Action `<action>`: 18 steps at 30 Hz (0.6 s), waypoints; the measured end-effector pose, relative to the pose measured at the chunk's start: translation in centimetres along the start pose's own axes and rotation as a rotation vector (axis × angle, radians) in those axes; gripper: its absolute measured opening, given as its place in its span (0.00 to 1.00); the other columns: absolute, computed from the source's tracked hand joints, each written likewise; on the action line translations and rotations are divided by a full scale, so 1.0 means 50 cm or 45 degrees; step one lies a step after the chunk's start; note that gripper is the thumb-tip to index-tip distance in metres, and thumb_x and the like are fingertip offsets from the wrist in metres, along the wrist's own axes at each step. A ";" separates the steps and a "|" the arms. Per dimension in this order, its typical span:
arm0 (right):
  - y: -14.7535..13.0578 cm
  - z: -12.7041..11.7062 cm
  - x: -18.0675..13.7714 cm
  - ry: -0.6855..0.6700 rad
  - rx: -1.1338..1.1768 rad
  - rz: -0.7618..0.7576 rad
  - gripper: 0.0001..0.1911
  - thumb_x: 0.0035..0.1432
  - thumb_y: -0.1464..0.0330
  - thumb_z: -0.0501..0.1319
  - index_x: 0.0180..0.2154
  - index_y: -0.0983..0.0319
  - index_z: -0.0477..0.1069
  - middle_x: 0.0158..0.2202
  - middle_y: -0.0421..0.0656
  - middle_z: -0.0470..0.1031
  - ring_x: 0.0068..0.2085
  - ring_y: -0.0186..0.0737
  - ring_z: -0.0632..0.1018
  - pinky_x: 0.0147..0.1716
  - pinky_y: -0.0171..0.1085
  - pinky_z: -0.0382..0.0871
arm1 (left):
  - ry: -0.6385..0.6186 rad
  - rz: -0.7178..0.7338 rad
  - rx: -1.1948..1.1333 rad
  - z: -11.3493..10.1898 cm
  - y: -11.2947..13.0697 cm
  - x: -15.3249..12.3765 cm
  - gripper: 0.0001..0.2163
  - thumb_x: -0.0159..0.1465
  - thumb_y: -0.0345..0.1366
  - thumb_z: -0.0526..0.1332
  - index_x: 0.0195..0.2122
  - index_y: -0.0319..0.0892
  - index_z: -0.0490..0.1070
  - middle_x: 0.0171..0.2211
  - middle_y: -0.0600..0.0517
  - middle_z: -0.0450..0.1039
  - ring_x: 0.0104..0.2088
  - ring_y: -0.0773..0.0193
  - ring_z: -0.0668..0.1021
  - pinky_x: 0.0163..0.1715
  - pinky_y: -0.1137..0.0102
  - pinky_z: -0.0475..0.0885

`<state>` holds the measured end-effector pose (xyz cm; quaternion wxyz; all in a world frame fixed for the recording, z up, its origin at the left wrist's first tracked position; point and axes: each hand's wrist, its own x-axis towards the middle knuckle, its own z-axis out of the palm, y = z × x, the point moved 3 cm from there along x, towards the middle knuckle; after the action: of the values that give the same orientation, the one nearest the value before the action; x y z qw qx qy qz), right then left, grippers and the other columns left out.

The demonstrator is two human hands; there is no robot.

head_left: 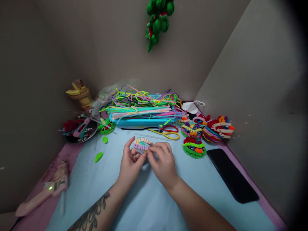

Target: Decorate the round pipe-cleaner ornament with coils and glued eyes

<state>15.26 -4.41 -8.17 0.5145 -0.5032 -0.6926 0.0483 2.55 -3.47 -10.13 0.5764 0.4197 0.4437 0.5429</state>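
Observation:
Between my two hands is a small pipe-cleaner piece [141, 146], an oval of pastel loops in cream, lilac and mint. My left hand [132, 160] is closed on its left and lower side, thumb against the bottom edge and index finger raised. My right hand [163, 160] pinches its right lower edge between thumb and fingers. Both sets of fingertips nearly meet beneath it. Just beyond the hands lie scissors [174, 132] with red and yellow handles. A blue tray [144, 122] behind them is heaped with pipe cleaners [144, 110] in many colours.
Finished-looking pipe-cleaner pieces [194, 148] are piled at right, beside a black phone [232, 175]. On the left are a pink glue gun [43, 195] with a green light, a round dish [92, 131] of small parts and green bits [98, 157]. Green decorations [157, 26] hang above.

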 end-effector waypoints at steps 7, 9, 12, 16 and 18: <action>-0.010 -0.005 0.003 0.033 -0.047 -0.135 0.07 0.59 0.75 0.58 0.36 0.61 0.74 0.34 0.47 0.74 0.37 0.43 0.71 0.38 0.43 0.70 | 0.027 0.002 -0.002 0.000 0.000 -0.002 0.30 0.55 0.33 0.67 0.57 0.47 0.54 0.28 0.58 0.70 0.29 0.71 0.74 0.29 0.77 0.66; -0.010 -0.003 0.003 0.024 -0.054 -0.137 0.07 0.59 0.76 0.58 0.37 0.62 0.74 0.34 0.47 0.75 0.37 0.43 0.72 0.39 0.44 0.71 | 0.035 -0.007 -0.004 -0.002 -0.001 -0.001 0.31 0.55 0.33 0.67 0.58 0.47 0.54 0.29 0.58 0.70 0.29 0.71 0.74 0.29 0.77 0.66; -0.007 -0.001 0.002 0.023 -0.051 -0.111 0.06 0.59 0.75 0.58 0.38 0.62 0.74 0.34 0.47 0.75 0.38 0.43 0.73 0.40 0.44 0.70 | 0.053 -0.011 -0.022 -0.004 0.000 0.000 0.32 0.55 0.33 0.67 0.59 0.47 0.53 0.27 0.59 0.70 0.27 0.72 0.74 0.29 0.78 0.67; -0.004 0.000 0.001 0.054 -0.046 -0.083 0.09 0.59 0.72 0.60 0.43 0.61 0.73 0.38 0.47 0.74 0.41 0.43 0.73 0.43 0.45 0.71 | 0.095 0.007 -0.027 -0.005 0.004 -0.001 0.34 0.55 0.34 0.67 0.60 0.46 0.52 0.26 0.59 0.71 0.25 0.73 0.73 0.29 0.79 0.67; -0.005 0.001 0.001 0.064 -0.052 -0.091 0.09 0.59 0.72 0.60 0.43 0.61 0.73 0.38 0.47 0.74 0.41 0.43 0.73 0.43 0.45 0.71 | 0.116 0.017 -0.007 -0.004 0.005 -0.002 0.34 0.55 0.34 0.66 0.60 0.45 0.52 0.25 0.60 0.71 0.24 0.74 0.73 0.28 0.80 0.67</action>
<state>15.07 -4.49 -8.00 0.5228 -0.4896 -0.6978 0.0029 2.30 -3.55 -9.91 0.5532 0.3957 0.4651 0.5665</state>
